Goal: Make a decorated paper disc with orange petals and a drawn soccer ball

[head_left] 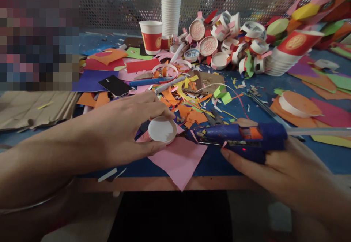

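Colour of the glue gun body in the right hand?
Dark blue; the glue gun in the right hand shows best in the head view.

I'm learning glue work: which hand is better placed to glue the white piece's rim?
Probably the right hand: it holds the glue gun, nozzle beside the white piece, which the left hand grips over pink paper.

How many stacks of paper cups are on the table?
2: the tall upright stack at the back, beside the single red-and-white cup, and the tilted stack on the right, next to the heap of round pieces. Others could be hidden behind the heap.
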Motion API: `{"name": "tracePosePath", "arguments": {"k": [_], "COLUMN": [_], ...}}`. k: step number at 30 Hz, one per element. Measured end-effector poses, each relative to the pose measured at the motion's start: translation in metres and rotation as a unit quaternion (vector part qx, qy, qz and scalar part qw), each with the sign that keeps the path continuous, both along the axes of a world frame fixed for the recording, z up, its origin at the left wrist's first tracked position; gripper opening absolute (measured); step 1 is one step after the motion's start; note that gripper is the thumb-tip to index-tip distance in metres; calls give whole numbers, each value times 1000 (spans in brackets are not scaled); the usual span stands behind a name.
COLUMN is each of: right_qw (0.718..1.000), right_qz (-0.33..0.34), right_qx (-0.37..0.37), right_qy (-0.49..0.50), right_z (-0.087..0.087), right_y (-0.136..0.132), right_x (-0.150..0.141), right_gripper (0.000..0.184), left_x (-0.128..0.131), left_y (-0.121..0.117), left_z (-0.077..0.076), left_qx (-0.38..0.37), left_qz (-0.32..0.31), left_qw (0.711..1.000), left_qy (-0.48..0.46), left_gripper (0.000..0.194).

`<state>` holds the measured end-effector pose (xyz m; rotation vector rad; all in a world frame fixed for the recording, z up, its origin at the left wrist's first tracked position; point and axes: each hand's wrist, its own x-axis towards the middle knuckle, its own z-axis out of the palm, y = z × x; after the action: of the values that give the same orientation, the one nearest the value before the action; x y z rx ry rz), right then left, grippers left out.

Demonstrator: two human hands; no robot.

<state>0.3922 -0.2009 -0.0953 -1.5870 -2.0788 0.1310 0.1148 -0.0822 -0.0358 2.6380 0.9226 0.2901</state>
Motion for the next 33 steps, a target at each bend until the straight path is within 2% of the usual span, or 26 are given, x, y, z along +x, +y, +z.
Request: {"name": "tracePosePath", "arguments": {"k": [3, 11, 15, 21, 26, 33], "right_qw": [998, 991, 992, 991, 989, 988], "right_qz": [12, 1, 1, 19, 10, 15], "right_qx": [-35, -70, -47, -64, -49, -59], "right_qy": [42, 114, 114, 119, 139, 139], "right_z": [8, 10, 12, 12, 10, 11], "right_y": [3, 10, 13, 16, 15, 15], "right_x": [-3, -7, -9, -9, -8, -10], "right_gripper": [39, 27, 22, 25, 17, 22], "left_x": [-2, -4, -4, -2, -2, -4], "left_y": [1, 2, 3, 2, 1, 2], "left_z": [1, 0, 0, 1, 1, 1], "left_qx": [-1, 2, 8, 3, -9, -11], "left_qz": [-46, -63, -69, -48, -34, -41], "left_qw": [999, 998, 997, 999, 999, 999], "left_qy": [23, 17, 16, 26, 28, 33], "left_gripper": [24, 18, 15, 19, 20, 18]}}
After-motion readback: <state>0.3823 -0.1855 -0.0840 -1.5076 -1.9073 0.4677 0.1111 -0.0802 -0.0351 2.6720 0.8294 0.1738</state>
